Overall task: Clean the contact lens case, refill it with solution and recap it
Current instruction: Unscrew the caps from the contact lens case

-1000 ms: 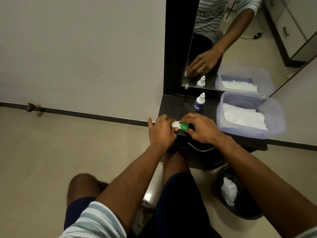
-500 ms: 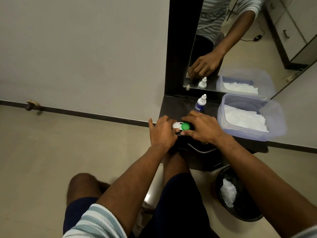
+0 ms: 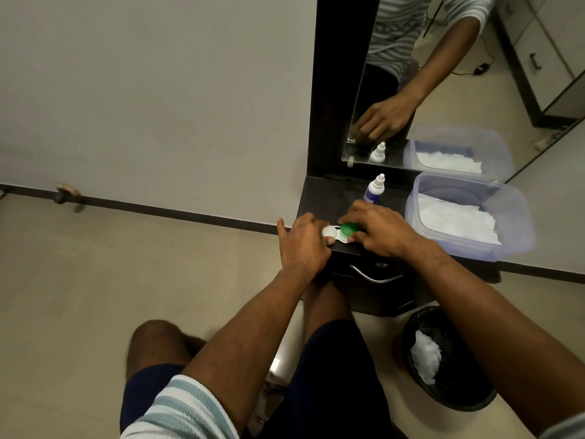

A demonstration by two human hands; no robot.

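A white contact lens case [image 3: 336, 235] lies at the front edge of the dark dresser top [image 3: 332, 198]. My left hand [image 3: 302, 245] holds its white-capped left end with curled fingers. My right hand [image 3: 378, 232] pinches the green cap [image 3: 349, 229], which sits tilted over the case's right well. A small solution bottle [image 3: 373, 191] with a white nozzle stands upright just behind my right hand.
A clear plastic tub [image 3: 512, 223] of white tissues sits on the right of the dresser. A mirror [image 3: 443, 74] rises behind it. A black bin [image 3: 449, 362] with crumpled tissue stands on the floor at the right. A drawer handle [image 3: 376, 275] is below the hands.
The green cap has tilted and lifted slightly off the case under my right fingers. Both hands stay at the case.
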